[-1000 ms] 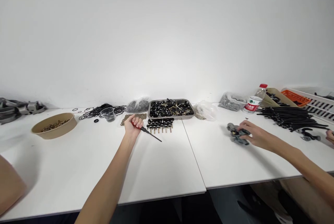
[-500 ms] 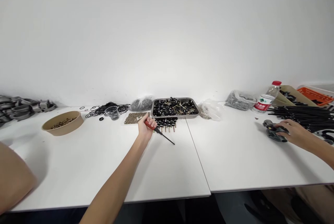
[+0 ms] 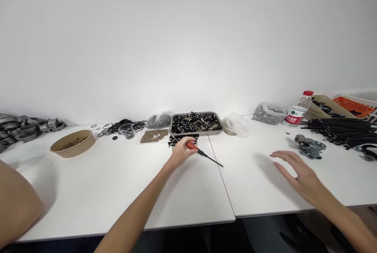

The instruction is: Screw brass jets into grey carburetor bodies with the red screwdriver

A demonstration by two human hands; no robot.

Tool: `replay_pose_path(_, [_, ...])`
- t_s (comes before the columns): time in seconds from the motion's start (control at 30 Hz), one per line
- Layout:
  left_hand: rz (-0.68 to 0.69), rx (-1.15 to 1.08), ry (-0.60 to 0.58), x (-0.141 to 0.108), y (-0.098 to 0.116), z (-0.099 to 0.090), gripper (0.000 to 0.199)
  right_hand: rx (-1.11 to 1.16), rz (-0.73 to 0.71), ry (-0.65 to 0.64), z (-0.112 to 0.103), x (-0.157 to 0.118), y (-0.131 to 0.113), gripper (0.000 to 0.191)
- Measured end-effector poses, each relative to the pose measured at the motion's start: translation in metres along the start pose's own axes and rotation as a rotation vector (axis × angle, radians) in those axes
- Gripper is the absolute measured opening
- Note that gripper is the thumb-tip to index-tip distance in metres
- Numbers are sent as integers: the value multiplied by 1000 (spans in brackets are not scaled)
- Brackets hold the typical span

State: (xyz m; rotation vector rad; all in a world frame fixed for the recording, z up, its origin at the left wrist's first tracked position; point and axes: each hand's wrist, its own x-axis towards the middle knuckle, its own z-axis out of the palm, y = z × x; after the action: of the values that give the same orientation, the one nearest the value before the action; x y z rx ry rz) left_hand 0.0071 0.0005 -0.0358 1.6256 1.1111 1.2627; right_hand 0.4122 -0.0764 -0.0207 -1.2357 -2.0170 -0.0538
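A screwdriver [image 3: 203, 153] with a red and black handle is held in my left hand [image 3: 183, 151], its dark shaft pointing right and toward the table's front. Just behind that hand, black parts with brass pins lie before a metal tray [image 3: 222, 128] full of similar parts. My right hand [image 3: 300, 174] hangs over the right part of the table with thumb and fingers apart, holding nothing. Behind and right of it, a grey metal assembly [image 3: 310, 147] rests on the white table, untouched.
A tan bowl [image 3: 85, 146] of brass pieces, black rings [image 3: 113, 128] and a clear cup [image 3: 127, 130] are at left. Bottle [image 3: 295, 115], black rods [image 3: 341, 131] and bins are at right. Another person's arm [image 3: 17, 206] rests at the left edge.
My right hand has let go of the grey assembly and moved left, toward the table's front. My left hand has shifted right with the screwdriver.
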Motion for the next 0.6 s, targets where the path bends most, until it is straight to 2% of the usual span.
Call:
replay_pose_path(0.13, [38, 270, -135, -9, -2, 0, 21, 280, 136, -55, 22, -26, -63, 22])
replay_pose_path(0.2, [60, 373, -185, -14, -3, 1, 13, 461, 235, -177, 29, -34, -97, 26])
replay_pose_path(0.27, [80, 451, -200, -18, -1, 2, 11, 624, 333, -376, 36, -38, -126, 35])
replay_pose_path(0.4, [127, 549, -144, -34, 16, -2, 24, 785, 396, -548, 55, -41, -161, 53])
replay_pose_path(0.5, [192, 566, -32, -76, 44, -7, 27, 887, 459, -596, 75, -52, -174, 62])
replay_pose_path(0.6, [150, 472, 84, -147, 68, -4, 21, 933, 566, -642, 96, -78, -192, 70])
